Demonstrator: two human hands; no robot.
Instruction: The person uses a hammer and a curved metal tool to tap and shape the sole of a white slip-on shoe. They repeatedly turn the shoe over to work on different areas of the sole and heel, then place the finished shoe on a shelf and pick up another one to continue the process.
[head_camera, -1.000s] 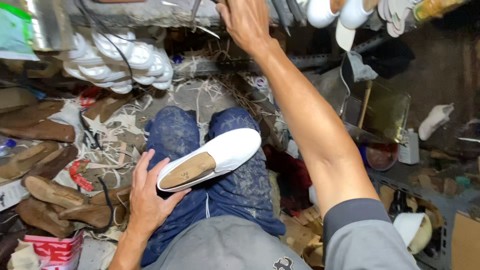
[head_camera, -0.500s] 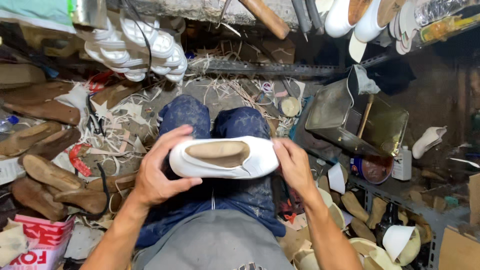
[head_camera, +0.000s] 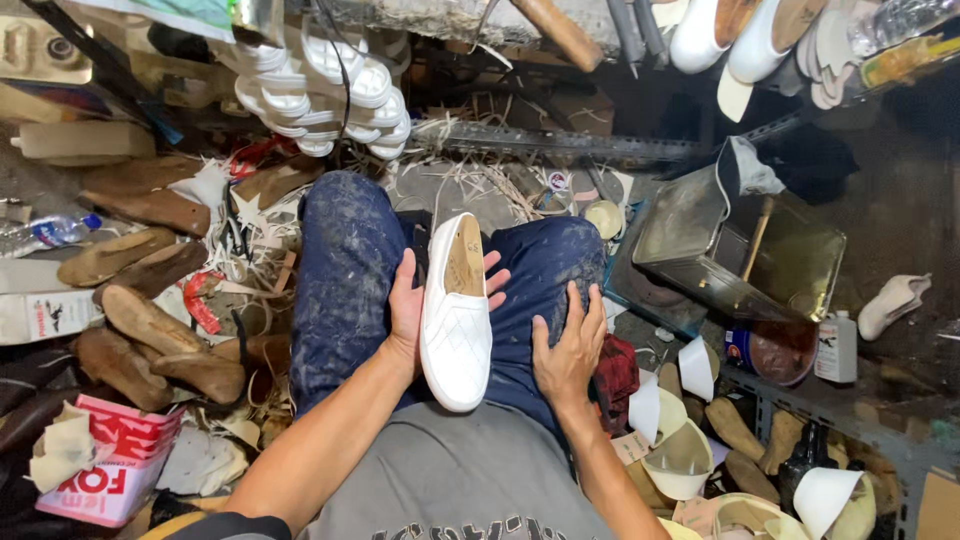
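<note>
Clutter around the seated worker, floor and shelving.

Wooden shoe lasts (head_camera: 150, 320) lay piled at the left edge of the floor, with a plastic bottle (head_camera: 50, 230) beside them and a red-and-white carton (head_camera: 110, 465) in the bottom-left corner. Stacked white soles (head_camera: 320, 95) hung at top left, above scattered pale trimmings (head_camera: 470, 185). A metal tin (head_camera: 740, 255) with a stick in it sat at right, a round can (head_camera: 770, 350) and a small white bottle (head_camera: 835, 345) just beside it on the metal shelf (head_camera: 850, 425). White shoes (head_camera: 730, 35) hung at the top-right corner. Cut white pieces (head_camera: 680, 430) lay near the bottom-right.
</note>
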